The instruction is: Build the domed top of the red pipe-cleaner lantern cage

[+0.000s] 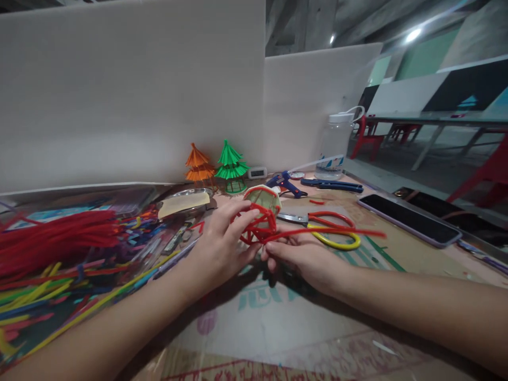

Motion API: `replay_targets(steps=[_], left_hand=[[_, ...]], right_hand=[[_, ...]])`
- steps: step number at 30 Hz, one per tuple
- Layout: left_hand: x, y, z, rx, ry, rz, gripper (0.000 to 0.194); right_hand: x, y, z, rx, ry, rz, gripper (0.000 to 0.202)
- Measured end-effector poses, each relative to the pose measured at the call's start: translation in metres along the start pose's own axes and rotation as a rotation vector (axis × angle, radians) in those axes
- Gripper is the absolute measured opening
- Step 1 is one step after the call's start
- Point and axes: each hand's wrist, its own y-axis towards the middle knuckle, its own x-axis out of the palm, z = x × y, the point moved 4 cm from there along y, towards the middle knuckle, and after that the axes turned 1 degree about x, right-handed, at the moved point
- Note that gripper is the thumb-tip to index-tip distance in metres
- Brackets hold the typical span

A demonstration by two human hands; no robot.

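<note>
My left hand [217, 239] is closed around a small openwork frame [269, 224] made of red pipe cleaners, thumb below and fingers above. A greenish many-sided piece [262, 199] with a pale rim shows at the frame's top; whether it is attached I cannot tell. From the frame's lower edge a long red pipe cleaner [337, 232] sticks out to the right, its far end free. My right hand [299, 256] pinches this strand close to the frame. Just behind the right hand lie scissors [335, 242] with one red and one yellow handle loop.
Bundled red pipe cleaners [59, 241] and loose coloured ones fill the left side. An orange tree model [198, 164] and a green one [231, 166] stand at the back. Glue gun [289, 185], pliers [332, 185], water bottle [335, 143] and phone [408, 218] are on the right.
</note>
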Motion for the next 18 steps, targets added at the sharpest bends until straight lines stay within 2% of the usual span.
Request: replay_targets(steps=[8,12,15,18], left_hand=[[0.003,0.000,0.000,-0.051,0.007,-0.064,0.066],[0.001,0.000,-0.001,0.001,0.006,-0.061,0.068],[0.001,-0.004,-0.006,-0.005,-0.062,-0.029,0.085],[0.010,-0.012,-0.018,-0.133,-0.171,-0.007,0.116]], right_hand=[[-0.007,0.005,0.005,0.011,-0.039,0.035,0.032],[-0.007,0.007,0.008,0.002,-0.045,0.021,0.037],[-0.009,0.007,0.009,-0.017,-0.009,0.037,0.039],[-0.011,0.008,0.007,-0.009,0.042,0.055,0.040]])
